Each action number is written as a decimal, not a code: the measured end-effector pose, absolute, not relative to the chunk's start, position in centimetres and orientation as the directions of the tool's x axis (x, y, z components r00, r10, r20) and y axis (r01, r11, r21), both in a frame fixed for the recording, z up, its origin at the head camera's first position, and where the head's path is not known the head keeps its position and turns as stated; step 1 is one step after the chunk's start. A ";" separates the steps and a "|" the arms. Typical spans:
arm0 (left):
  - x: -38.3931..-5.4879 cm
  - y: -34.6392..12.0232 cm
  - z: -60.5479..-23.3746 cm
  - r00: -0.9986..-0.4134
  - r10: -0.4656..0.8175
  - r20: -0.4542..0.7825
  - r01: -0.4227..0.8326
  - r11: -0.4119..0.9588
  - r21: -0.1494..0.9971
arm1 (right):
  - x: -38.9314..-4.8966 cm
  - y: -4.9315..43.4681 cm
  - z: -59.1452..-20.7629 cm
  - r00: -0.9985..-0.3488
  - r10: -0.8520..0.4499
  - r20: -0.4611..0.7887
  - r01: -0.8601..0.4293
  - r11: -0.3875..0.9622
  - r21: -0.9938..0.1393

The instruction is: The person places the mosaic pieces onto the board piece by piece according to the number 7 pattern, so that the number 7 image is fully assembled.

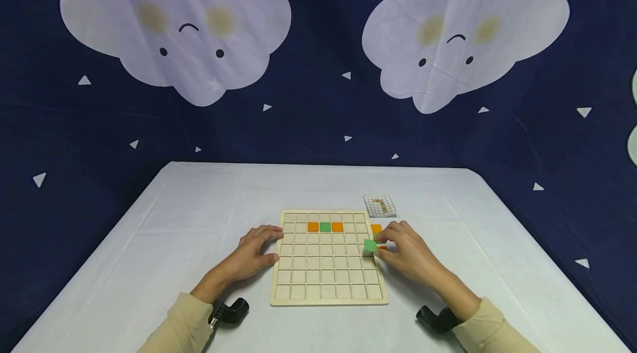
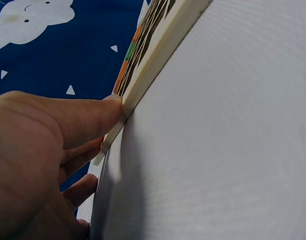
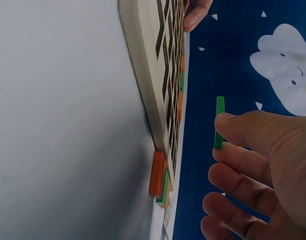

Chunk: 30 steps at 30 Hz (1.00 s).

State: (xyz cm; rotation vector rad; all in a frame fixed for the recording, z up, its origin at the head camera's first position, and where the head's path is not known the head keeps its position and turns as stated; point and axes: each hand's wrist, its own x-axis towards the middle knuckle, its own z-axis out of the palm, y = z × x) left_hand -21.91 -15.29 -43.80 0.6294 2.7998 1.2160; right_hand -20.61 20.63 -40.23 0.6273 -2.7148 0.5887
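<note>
A pale wooden grid board (image 1: 325,295) lies on the white table. Two orange tiles and a green tile (image 1: 325,227) sit side by side in its second row from the back. My right hand (image 1: 410,253) pinches another green tile (image 3: 219,122) between thumb and forefinger, above the board's right edge; its other fingers are loosely bent in the right wrist view. At the board's left edge, my left hand (image 1: 251,253) rests with thumb and fingertips spread against the side. Loose tiles, orange (image 3: 156,174) and green (image 3: 163,189), lie beside the board's right edge, partly hidden by my right hand in the head view.
A small printed card (image 1: 380,206) with a coloured grid pattern lies behind the board's right back corner. A dark blue cloth (image 1: 318,120) with clouds and triangles hangs behind the table (image 1: 199,198). Black straps with cameras sit on both wrists.
</note>
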 end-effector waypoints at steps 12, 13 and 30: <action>-22.0 -15.4 -43.9 -0.915 0.377 0.144 0.363 0.613 0.702 | -21.1 19.7 -40.1 -0.864 -0.359 0.352 -0.476 0.811 -0.341; -22.0 -15.4 -43.9 -0.914 0.378 0.148 0.367 0.613 0.700 | -21.1 19.7 -40.2 -0.863 -0.360 0.354 -0.477 0.810 -0.339; -22.0 -15.4 -44.0 -0.915 0.375 0.147 0.365 0.617 0.698 | -22.0 18.6 -39.8 -0.870 -0.367 0.328 -0.472 0.812 -0.342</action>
